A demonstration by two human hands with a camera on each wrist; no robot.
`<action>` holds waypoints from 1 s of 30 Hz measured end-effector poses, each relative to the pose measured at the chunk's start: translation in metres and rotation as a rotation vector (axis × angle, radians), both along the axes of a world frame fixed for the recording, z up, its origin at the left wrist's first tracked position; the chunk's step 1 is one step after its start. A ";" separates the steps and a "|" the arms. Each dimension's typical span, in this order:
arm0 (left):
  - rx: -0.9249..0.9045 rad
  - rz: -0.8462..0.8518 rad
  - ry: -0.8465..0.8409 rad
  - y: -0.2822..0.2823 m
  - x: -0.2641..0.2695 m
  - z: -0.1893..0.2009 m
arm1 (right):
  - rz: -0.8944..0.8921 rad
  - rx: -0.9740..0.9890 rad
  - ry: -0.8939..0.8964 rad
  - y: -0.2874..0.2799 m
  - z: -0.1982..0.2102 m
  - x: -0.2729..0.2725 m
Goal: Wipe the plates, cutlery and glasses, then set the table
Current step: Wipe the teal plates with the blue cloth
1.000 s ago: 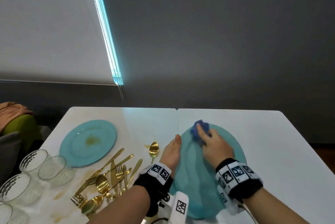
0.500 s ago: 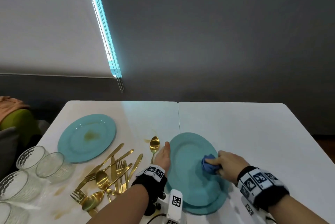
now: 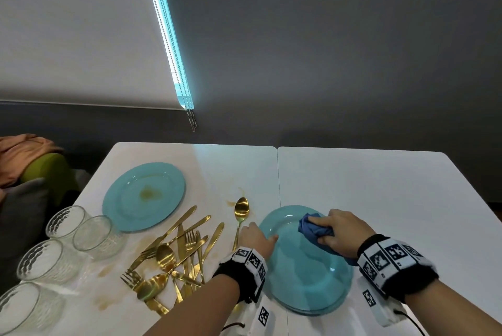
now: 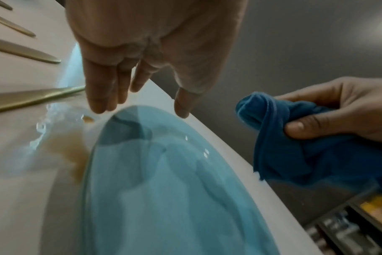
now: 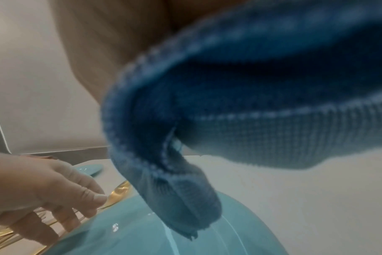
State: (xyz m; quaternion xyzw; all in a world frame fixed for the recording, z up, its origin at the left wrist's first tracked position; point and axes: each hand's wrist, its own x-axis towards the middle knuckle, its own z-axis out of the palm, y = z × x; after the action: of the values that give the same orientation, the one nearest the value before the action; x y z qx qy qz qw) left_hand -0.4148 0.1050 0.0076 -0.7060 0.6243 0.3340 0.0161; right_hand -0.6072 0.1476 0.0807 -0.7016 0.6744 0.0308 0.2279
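Two hands share it: my left hand (image 3: 256, 238) steadies the near plate (image 3: 307, 278) with straight fingers; my right hand (image 3: 339, 232), clenched around the blue cloth (image 3: 312, 229), should sweep rim to rim.

Near rim of the teal plate (image 3: 307, 276) behind the wrist bands (lowest glass (image 3: 19, 308) cut off by the edge)

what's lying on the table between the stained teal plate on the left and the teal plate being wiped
In the head view, a lone gold spoon and brown spill marks lie between the stained teal plate and the wiped teal plate.
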 end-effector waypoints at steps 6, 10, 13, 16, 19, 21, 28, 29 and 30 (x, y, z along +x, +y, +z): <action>0.082 0.271 0.166 -0.033 0.053 0.020 | -0.021 -0.056 -0.047 -0.021 0.008 0.021; 0.007 0.248 0.003 -0.052 0.126 0.030 | -0.050 -0.125 -0.130 -0.041 0.017 0.045; 0.014 0.139 -0.160 -0.055 0.174 0.030 | -0.071 -0.138 -0.148 -0.051 0.019 0.062; 0.036 0.068 -0.223 -0.057 0.205 0.026 | -0.068 -0.107 -0.144 -0.051 0.018 0.073; 0.076 0.096 -0.185 -0.064 0.226 0.023 | -0.076 -0.072 -0.135 -0.052 0.017 0.084; 0.105 0.136 -0.169 -0.069 0.234 0.019 | -0.102 -0.057 -0.132 -0.052 0.019 0.090; 0.106 0.519 0.174 -0.086 0.243 0.000 | -0.168 -0.012 -0.108 -0.052 0.023 0.111; 0.098 0.620 0.259 -0.088 0.241 0.004 | -0.172 -0.010 -0.111 -0.052 0.023 0.114; 0.096 0.764 0.398 -0.090 0.236 0.010 | -0.178 -0.011 -0.116 -0.053 0.023 0.116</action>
State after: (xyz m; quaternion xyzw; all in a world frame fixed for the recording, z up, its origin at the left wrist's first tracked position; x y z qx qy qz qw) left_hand -0.1784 0.0146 0.0175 -0.8066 0.2928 0.4744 -0.1967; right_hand -0.4908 0.0947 0.1040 -0.6408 0.7198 -0.0340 0.2647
